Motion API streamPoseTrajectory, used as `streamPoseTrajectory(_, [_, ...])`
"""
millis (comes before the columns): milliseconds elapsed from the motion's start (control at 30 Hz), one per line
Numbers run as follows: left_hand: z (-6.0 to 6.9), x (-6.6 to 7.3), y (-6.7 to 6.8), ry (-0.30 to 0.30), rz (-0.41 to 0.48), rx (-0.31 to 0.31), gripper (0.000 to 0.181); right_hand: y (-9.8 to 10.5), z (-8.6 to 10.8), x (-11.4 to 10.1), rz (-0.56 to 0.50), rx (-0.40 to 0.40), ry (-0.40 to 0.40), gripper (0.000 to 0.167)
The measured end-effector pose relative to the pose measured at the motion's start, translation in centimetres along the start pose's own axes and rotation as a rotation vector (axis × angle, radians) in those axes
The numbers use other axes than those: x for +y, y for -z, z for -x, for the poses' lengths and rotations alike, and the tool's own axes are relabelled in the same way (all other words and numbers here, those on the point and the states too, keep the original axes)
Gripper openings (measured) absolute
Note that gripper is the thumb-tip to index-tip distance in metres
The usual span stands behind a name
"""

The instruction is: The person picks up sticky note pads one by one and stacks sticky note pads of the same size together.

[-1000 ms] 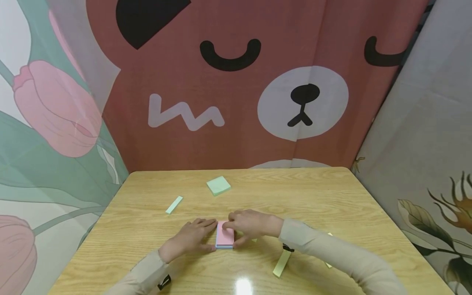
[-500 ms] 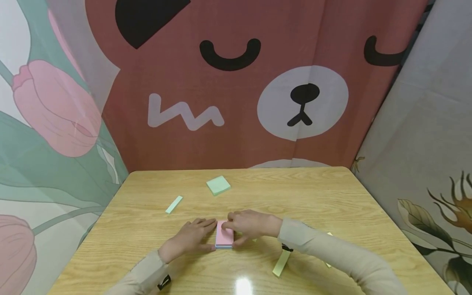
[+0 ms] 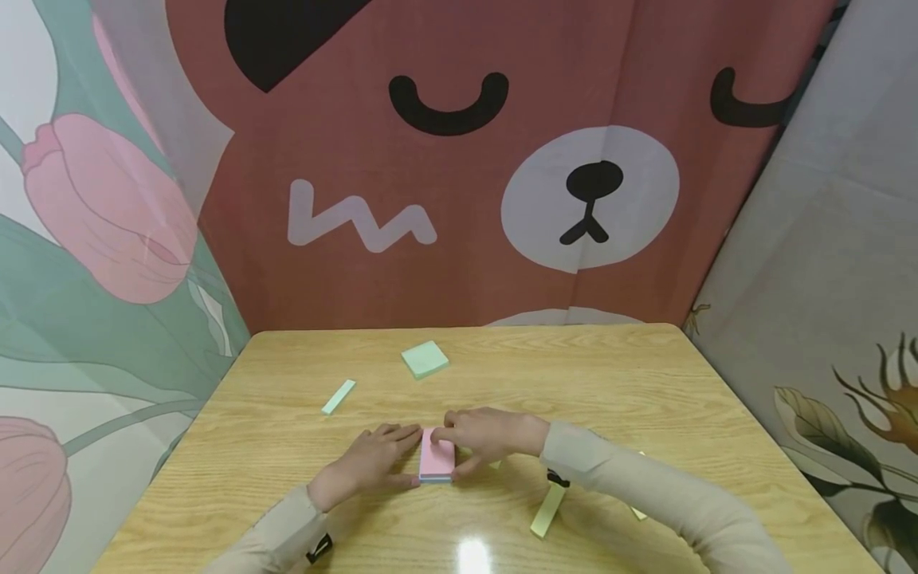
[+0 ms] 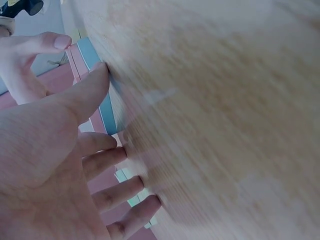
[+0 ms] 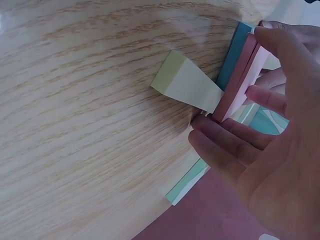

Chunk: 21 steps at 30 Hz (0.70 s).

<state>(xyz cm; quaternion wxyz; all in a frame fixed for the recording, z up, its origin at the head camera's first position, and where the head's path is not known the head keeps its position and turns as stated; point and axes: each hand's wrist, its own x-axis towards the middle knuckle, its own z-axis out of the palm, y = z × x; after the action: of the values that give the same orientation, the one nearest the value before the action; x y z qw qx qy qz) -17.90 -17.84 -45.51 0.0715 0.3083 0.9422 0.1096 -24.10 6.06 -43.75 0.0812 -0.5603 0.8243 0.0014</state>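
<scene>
A pink sticky note pad (image 3: pixel 437 462) lies on top of a blue sticky note pad (image 5: pixel 234 52) on the table. My right hand (image 3: pixel 493 433) pinches the pink pad from the right, thumb at its near corner, index finger on its top face and other fingers at the far side. From the left, my left hand (image 3: pixel 373 459) rests on the table with fairly straight fingers. Its thumb touches the blue pad's edge in the left wrist view. A yellow sticky note pad (image 5: pixel 187 80) sits beside the stack, mostly hidden under my right hand in the head view.
Farther back lies a square green sticky note pad (image 3: pixel 425 360), with a narrow pale green pad (image 3: pixel 339 397) to its left. A narrow yellow pad (image 3: pixel 548 510) is near my right sleeve, which partly covers another yellow piece (image 3: pixel 639 514). A bear-print curtain (image 3: pixel 459 279) hangs behind the table.
</scene>
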Motion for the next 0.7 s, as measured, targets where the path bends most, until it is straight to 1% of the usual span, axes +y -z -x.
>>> streamPoseTrajectory(133, [0.0, 0.0, -0.1, -0.003, -0.005, -0.002, 0.077, -0.2, -0.1, -0.1, 0.010, -0.006, -0.016, 0.052])
streamPoseTrajectory(333, [-0.1, -0.2, -0.3, 0.009, -0.011, -0.003, 0.079, -0.4, -0.7, -0.7, 0.060, -0.031, -0.070, 0.064])
streamPoseTrajectory(400, [-0.1, -0.2, -0.3, 0.011, -0.011, -0.007, 0.079, -0.5, -0.9, -0.9, 0.078, -0.027, -0.080, 0.064])
streamPoseTrajectory(633, [0.1, 0.1, 0.1, 0.007, -0.005, -0.017, 0.078, -0.8, -1.4, -1.8, 0.193, -0.012, -0.088, 0.059])
streamPoseTrajectory(700, [0.1, 0.2, 0.2, 0.007, -0.005, -0.019, 0.078, -0.8, -1.5, -1.9, 0.205, -0.015, -0.097, 0.059])
